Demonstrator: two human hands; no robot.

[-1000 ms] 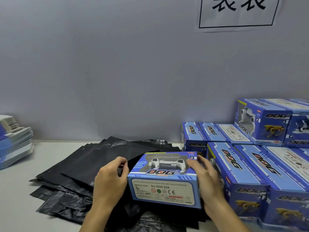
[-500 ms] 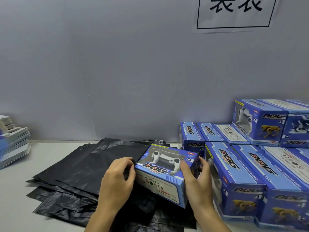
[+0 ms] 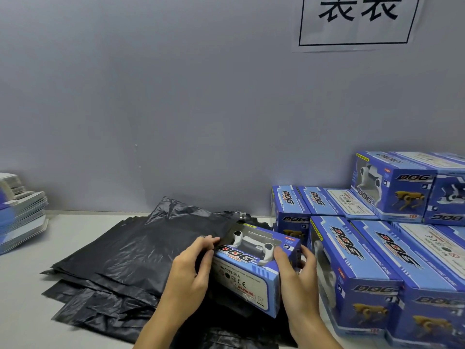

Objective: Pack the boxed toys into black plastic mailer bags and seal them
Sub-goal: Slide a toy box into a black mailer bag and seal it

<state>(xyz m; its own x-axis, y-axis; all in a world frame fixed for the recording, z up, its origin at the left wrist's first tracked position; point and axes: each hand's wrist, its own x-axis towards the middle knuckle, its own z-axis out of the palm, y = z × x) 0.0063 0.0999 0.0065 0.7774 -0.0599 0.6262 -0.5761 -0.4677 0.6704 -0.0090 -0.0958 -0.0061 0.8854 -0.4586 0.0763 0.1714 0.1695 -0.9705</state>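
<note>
A blue toy box marked DOG, with a window showing a white toy, is tilted over the pile of black mailer bags at the table's middle. My right hand grips its right end, thumb on top. My left hand is at its left end, fingers curled at the edge of the top black bag and the box corner. The box's far left corner sits under the lifted bag edge.
Several more blue DOG boxes are stacked at the right, close to my right hand. A stack of flat printed cards lies at the left edge. The grey wall with a paper sign stands behind the white table.
The box has moved away from me and tipped left end down, toward the top bag's opening. My left hand shifted from the box's side to the bag edge.
</note>
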